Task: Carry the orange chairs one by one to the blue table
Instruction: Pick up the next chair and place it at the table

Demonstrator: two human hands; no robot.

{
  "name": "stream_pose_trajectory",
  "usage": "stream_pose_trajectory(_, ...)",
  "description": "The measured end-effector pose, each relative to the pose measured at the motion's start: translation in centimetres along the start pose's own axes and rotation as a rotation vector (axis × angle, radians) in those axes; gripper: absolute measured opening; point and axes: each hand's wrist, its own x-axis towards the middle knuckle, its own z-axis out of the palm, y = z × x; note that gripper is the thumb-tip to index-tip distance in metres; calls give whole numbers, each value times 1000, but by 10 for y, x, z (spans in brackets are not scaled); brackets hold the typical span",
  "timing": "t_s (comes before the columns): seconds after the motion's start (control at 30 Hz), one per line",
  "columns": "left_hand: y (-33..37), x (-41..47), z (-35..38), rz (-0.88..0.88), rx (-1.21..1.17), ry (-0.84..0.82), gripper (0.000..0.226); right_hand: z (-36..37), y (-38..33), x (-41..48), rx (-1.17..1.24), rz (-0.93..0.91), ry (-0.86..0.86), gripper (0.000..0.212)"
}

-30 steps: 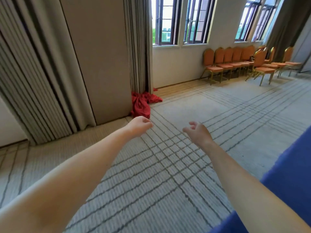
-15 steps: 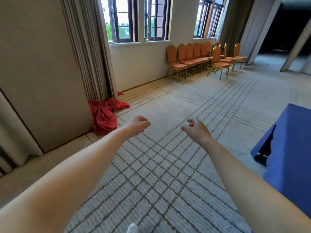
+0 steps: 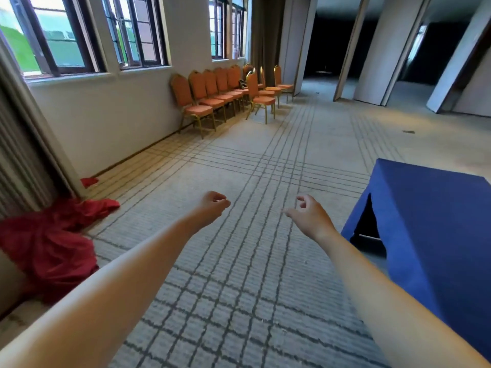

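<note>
Several orange chairs with gold legs stand in a row along the far wall under the windows. One more orange chair stands apart in front of the row. The blue table, covered in a blue cloth, is at the right, close to me. Both my arms reach forward over the carpet. My left hand has loosely curled fingers and holds nothing. My right hand also hangs with fingers loosely curled and holds nothing. Both hands are far from the chairs.
A heap of red cloth lies on the floor at the left beside a striped curtain. Open patterned carpet stretches between me and the chairs. Tall partition panels stand at the back right before a dark room.
The view has swung to the right: the chairs moved toward the frame's centre and look closer, and more of the blue table shows. My hands keep the same pose.
</note>
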Motion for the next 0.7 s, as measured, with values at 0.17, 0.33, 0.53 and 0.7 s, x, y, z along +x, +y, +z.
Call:
stream_pose_trajectory(0.17, 24, 133, 23, 43, -16, -23, 18, -6, 4, 128, -2, 27, 45, 64)
stream_pose_trajectory(0.33, 57, 273, 40, 11, -56, 5, 41, -24, -3, 265, 8, 42, 48, 65)
stream_pose_trajectory(0.53, 93, 423, 46, 25, -91, 21, 38, -52, -20, 423, -42, 0, 87, 64)
stream_pose_trajectory(0.7, 105, 543, 44, 26, -101, 21, 38, -54, -30, 540, -47, 3, 68, 64)
